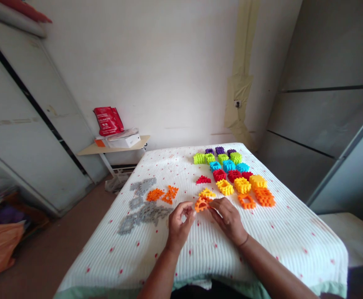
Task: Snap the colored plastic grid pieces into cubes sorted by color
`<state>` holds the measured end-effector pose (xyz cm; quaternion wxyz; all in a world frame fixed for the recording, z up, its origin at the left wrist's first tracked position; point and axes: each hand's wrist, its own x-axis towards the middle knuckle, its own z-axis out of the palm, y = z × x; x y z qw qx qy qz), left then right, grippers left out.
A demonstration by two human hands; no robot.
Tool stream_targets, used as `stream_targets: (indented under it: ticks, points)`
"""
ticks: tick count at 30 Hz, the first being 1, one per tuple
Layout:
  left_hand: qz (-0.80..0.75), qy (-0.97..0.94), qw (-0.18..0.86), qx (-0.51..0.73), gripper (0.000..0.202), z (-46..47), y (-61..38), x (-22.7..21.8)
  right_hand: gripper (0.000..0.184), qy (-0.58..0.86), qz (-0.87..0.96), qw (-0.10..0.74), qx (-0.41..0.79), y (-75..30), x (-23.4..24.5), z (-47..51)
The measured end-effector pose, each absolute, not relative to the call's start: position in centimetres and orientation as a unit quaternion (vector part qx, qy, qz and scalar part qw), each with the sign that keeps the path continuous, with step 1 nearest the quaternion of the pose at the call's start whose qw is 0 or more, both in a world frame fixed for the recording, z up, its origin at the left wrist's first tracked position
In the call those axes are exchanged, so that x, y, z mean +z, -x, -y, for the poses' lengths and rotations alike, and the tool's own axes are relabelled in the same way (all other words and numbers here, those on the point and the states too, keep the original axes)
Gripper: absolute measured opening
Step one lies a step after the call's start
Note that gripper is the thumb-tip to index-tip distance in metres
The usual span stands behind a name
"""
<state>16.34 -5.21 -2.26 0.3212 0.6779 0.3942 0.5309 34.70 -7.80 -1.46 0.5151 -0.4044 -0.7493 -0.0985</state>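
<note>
An orange interlocking toy piece (201, 204) with an arched opening is held up over the bed, between my two hands. My left hand (179, 222) has thumb and forefinger curled together at the piece's left edge. My right hand (229, 220) grips its right side; those fingertips partly hide it. Just behind lies a yellow piece (206, 192), with a small red piece (203, 179) farther back. To the left are loose orange pieces (155, 194) and flat grey pieces (152, 212). An orange block (247, 201) sits to the right of my right hand.
Rows of stacked blocks stand at the right: orange (264, 197), yellow (225, 187), red (219, 175), blue (229, 166), green (199, 158) and purple (220, 150). They rest on a white quilted bedspread (122, 259). A small table (89, 149) bears a red bag (107, 121).
</note>
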Motion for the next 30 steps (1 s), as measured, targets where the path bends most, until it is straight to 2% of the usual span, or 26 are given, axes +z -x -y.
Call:
stream_targets:
  ticks: [3,14,30]
  points:
    - [-0.378,-0.719,0.235,0.534,0.018,4.7,-16.8,-2.1,0.015,0.436,0.729,0.515,-0.112,-34.9,-1.6,7.1]
    - [-0.372,-0.776,0.032,0.509,0.023,3.4,-18.0,-1.9,0.016,0.497,0.722,0.458,-0.15,-35.0,-2.1,6.3]
    - [-0.381,-0.78,0.009,0.496,0.022,3.2,-18.2,-2.1,0.02,0.511,0.725,0.444,-0.127,-35.1,-2.0,5.9]
